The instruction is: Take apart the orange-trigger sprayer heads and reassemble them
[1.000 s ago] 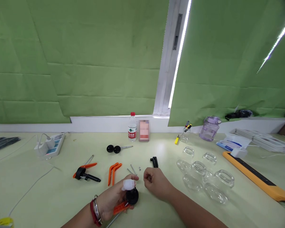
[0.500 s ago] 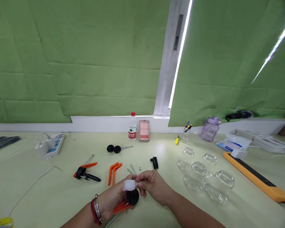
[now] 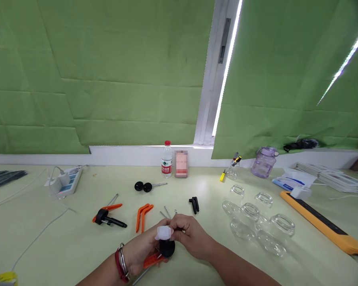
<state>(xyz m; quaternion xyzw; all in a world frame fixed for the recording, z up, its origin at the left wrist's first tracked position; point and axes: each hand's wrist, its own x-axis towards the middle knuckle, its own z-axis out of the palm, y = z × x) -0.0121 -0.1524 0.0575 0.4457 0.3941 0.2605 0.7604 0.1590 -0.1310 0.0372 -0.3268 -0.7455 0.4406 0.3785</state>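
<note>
My left hand (image 3: 143, 248) is closed around a pump head with a round black cap (image 3: 167, 248) and an orange trigger lever (image 3: 153, 260). A thin metal rod (image 3: 141, 275) runs out below it toward the front. White wrapping (image 3: 164, 232) sits at the thumb end of this hand. My right hand (image 3: 193, 236) meets the left just above the black cap, its thumb and fingers pinched together. Whatever lies between those fingertips is hidden. Just beyond the hands are two orange levers (image 3: 143, 217), thin metal pins (image 3: 166, 211) and two short black parts (image 3: 193, 205).
Another black and orange pump head (image 3: 103, 217) lies at left. Black caps with a rod (image 3: 147, 187) lie behind. Several clear glass jars (image 3: 250, 212) stand upside down at right, near an orange-and-black bar (image 3: 322, 222). A water bottle (image 3: 166, 161) and power strip (image 3: 73, 182) are farther back.
My right fingertips have shifted slightly and curl closer against the white wrapping and the black cap. The left hand keeps its hold on the pump head.
</note>
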